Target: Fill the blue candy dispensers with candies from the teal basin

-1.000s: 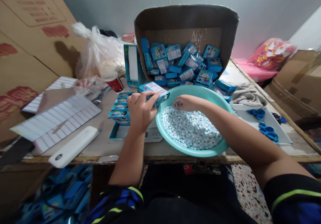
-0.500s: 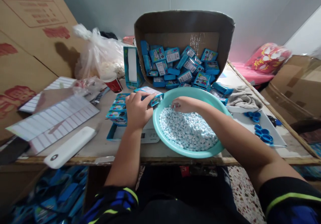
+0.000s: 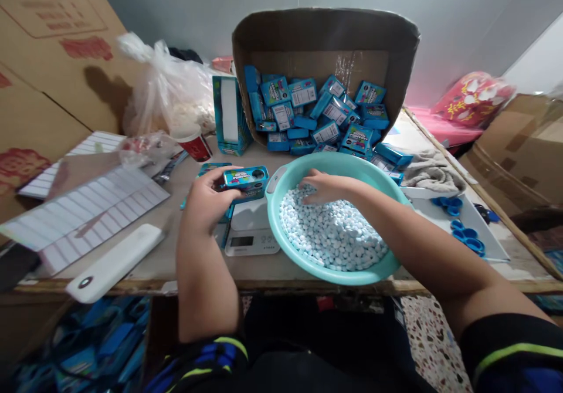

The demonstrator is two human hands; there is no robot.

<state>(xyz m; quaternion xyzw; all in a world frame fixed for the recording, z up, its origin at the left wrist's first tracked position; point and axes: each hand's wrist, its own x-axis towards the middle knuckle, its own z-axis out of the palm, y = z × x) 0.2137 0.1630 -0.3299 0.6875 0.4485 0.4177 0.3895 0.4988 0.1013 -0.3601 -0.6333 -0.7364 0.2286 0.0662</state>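
My left hand (image 3: 206, 196) is closed around a small blue candy box (image 3: 246, 177), its printed face up. The box is held upright over the back of a white kitchen scale (image 3: 254, 246), near the basin's left rim. My right hand (image 3: 322, 187) is inside a turquoise basin (image 3: 275, 223), fingers apart, low over a heap of small white and pale blue candies (image 3: 334, 231). Its fingertips reach the candies at the left of the heap. Behind my left hand, a blue display tray with more boxes (image 3: 211, 168) is mostly hidden.
A tipped carton (image 3: 325, 29) full of blue candy boxes stands behind the basin. To the left are a red paper cup (image 3: 196, 146), printed sheets (image 3: 88, 205) and a white bar-shaped device (image 3: 115, 264). Blue scoops (image 3: 468, 237) and a grey cloth (image 3: 428, 173) lie at right.
My left hand has turned the candy box upright and lowered it, uncovering the scale. My right hand's fingers have gone from pinched to spread over the candies.
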